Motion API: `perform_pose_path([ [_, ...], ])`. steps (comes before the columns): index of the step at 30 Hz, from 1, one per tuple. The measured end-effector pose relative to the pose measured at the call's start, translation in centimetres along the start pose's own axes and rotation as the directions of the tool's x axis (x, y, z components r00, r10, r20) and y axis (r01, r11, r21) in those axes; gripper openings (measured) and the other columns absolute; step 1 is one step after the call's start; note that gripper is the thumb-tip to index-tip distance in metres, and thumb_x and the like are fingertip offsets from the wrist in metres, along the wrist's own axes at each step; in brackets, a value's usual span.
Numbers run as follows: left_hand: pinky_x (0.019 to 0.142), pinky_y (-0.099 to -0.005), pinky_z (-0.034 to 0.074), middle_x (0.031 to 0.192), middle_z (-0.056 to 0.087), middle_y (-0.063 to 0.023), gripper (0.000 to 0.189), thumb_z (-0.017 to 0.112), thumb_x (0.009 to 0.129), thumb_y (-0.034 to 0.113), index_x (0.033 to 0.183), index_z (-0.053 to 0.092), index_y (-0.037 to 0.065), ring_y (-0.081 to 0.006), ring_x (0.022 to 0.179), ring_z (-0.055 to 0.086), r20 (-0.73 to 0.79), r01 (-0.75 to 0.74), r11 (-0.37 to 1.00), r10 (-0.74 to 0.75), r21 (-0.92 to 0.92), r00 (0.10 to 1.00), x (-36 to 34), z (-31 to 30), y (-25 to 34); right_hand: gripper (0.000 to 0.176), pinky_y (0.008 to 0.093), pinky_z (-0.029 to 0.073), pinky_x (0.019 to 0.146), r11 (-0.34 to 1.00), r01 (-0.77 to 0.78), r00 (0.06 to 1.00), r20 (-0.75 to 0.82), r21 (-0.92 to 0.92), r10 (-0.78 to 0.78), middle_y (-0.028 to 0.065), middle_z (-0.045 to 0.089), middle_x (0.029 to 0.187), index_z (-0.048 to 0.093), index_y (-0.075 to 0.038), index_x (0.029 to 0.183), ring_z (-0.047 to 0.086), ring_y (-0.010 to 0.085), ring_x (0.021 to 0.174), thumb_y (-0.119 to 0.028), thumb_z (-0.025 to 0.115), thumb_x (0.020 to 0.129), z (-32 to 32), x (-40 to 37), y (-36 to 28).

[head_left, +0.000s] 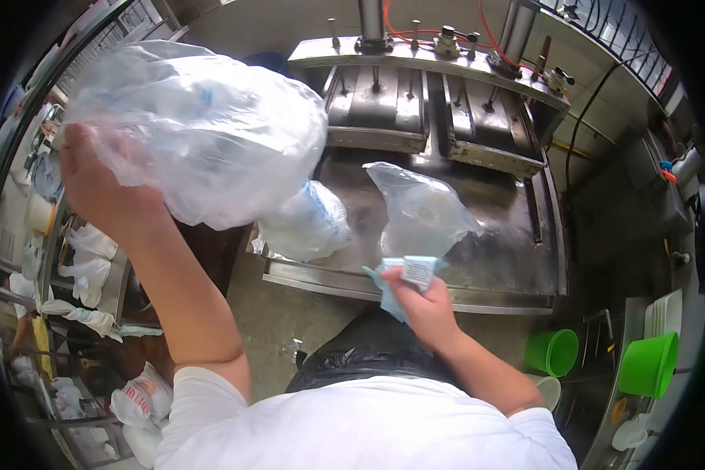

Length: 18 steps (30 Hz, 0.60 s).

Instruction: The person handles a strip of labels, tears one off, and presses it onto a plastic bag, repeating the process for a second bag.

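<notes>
My left hand (106,180) is raised at the left, its fingers closed on a large, puffed-out clear plastic bag (219,133) with faint blue marks. What the bag holds is blurred by the plastic. Lower down, my right hand (429,309) grips a light blue folded packet (419,271) with small print on its face; it may be thin plastic or paper. Behind it, a crumpled clear bag (423,210) rests on the metal table (501,215). Another filled clear bag (309,223) with blue print sits at the table's left front corner, below the raised bag.
A press-like metal machine (431,48) with two trays (380,139) stands at the back of the table. Green buckets (552,352) are at the right. Shelves with plastic bags (90,270) line the left side, and a printed white bag (142,395) sits lower left.
</notes>
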<state>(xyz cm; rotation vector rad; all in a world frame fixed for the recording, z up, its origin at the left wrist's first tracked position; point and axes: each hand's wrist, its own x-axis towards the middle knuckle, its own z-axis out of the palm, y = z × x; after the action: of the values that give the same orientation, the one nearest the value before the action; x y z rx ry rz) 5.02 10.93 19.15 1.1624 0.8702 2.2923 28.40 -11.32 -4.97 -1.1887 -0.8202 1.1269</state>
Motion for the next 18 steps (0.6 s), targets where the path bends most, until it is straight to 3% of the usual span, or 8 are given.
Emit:
perform_pose_path([
  [1, 0.088, -0.0308, 0.054, 0.12, 0.063, -0.0089, 0.039, 0.066, 0.102, 0.025, 0.136, 0.061, 0.007, -0.0209, 0.107, 0.063, 0.005, 0.112, 0.994, -0.112, -0.011, 0.994, 0.1, -0.7, -0.3, 0.025, 0.0288, 0.051, 0.088, 1.0, -0.001, 0.999, 0.054, 0.001, 0.001, 0.0019, 0.069, 0.107, 0.069, -0.003, 0.124, 0.063, 0.0111, 0.1, -0.012, 0.07, 0.1, 1.4, 1.1, -0.5],
  [5, 0.085, -0.0295, 0.052, 0.11, 0.062, -0.0045, 0.027, 0.065, 0.103, 0.026, 0.123, 0.064, 0.007, -0.017, 0.1, 0.062, 0.042, 0.168, 0.985, -0.167, -0.025, 0.985, -1.1, -2.7, -3.3, 0.034, 0.0313, 0.051, 0.092, 0.991, 0.109, 0.98, 0.156, 0.078, -0.12, 0.0022, 0.068, 0.113, 0.065, -0.002, 0.13, 0.063, 0.0125, 0.102, -0.012, 0.073, 0.099, 7.9, 4.2, -5.0],
  [7, 0.075, -0.0335, 0.052, 0.097, 0.06, -0.0028, 0.021, 0.061, 0.105, 0.028, 0.109, 0.06, 0.008, -0.0157, 0.09, 0.059, 0.082, 0.293, 0.955, -0.289, -0.04, 0.954, -2.5, -2.9, -4.1, 0.038, 0.0313, 0.051, 0.094, 0.897, 0.321, 0.908, 0.171, 0.304, -0.382, 0.0025, 0.07, 0.12, 0.066, -0.002, 0.132, 0.064, 0.0121, 0.105, -0.012, 0.076, 0.097, 10.8, 4.9, -6.6],
  [13, 0.082, -0.0367, 0.053, 0.101, 0.06, -0.0043, 0.024, 0.061, 0.105, 0.03, 0.109, 0.058, 0.007, -0.0169, 0.096, 0.061, 0.077, 0.218, 0.964, -0.231, 0.152, 0.97, -1.5, -4.6, -5.4, 0.027, 0.0296, 0.051, 0.092, 0.967, 0.217, 0.949, 0.202, 0.133, -0.241, 0.0024, 0.072, 0.113, 0.07, 0.0, 0.122, 0.064, 0.0112, 0.103, -0.013, 0.075, 0.099, 11.5, 6.0, -4.6],
  [15, 0.077, -0.0362, 0.053, 0.101, 0.062, -0.0037, 0.026, 0.068, 0.102, 0.03, 0.115, 0.063, 0.008, -0.0175, 0.089, 0.062, -0.035, 0.237, 0.966, -0.242, -0.105, 0.97, 0.7, -5.1, -4.5, 0.025, 0.0293, 0.051, 0.089, 0.98, 0.177, 0.963, 0.187, 0.094, -0.192, 0.0022, 0.072, 0.112, 0.071, -0.001, 0.12, 0.064, 0.0104, 0.102, -0.014, 0.074, 0.1, 10.7, 6.5, -3.2],
  [16, 0.087, -0.039, 0.055, 0.116, 0.066, -0.0107, 0.04, 0.071, 0.099, 0.029, 0.13, 0.064, 0.005, -0.0253, 0.1, 0.066, -0.167, 0.228, 0.973, -0.229, -0.021, 0.959, 2.7, -6.0, -4.4, 0.024, 0.0291, 0.052, 0.087, 0.987, 0.119, 0.978, 0.16, 0.112, -0.136, 0.0019, 0.072, 0.112, 0.072, -0.002, 0.12, 0.063, 0.0096, 0.1, -0.015, 0.073, 0.1, 10.2, 6.7, -2.4],
  [17, 0.1, -0.0391, 0.052, 0.131, 0.064, -0.0158, 0.052, 0.072, 0.096, 0.026, 0.139, 0.06, 0.0, -0.0296, 0.114, 0.065, -0.071, -0.014, 0.996, 0.02, 0.086, 0.997, 5.1, -8.7, -6.7, 0.023, 0.0288, 0.052, 0.085, 0.989, 0.063, 0.988, 0.132, 0.132, -0.081, 0.0017, 0.072, 0.111, 0.072, -0.003, 0.119, 0.063, 0.0088, 0.098, -0.016, 0.073, 0.1, 9.7, 6.8, -2.1],
  [18, 0.102, -0.0405, 0.052, 0.131, 0.064, -0.0168, 0.052, 0.07, 0.097, 0.028, 0.137, 0.06, -0.002, -0.0303, 0.116, 0.066, -0.033, -0.076, 0.991, 0.08, 0.106, 0.996, 7.4, -10.8, -7.2, 0.022, 0.0291, 0.052, 0.084, 0.991, -0.064, 0.99, 0.134, 0.115, 0.049, 0.0017, 0.072, 0.109, 0.072, -0.004, 0.118, 0.064, 0.0091, 0.096, -0.015, 0.073, 0.099, 9.0, 6.8, -2.5],
])
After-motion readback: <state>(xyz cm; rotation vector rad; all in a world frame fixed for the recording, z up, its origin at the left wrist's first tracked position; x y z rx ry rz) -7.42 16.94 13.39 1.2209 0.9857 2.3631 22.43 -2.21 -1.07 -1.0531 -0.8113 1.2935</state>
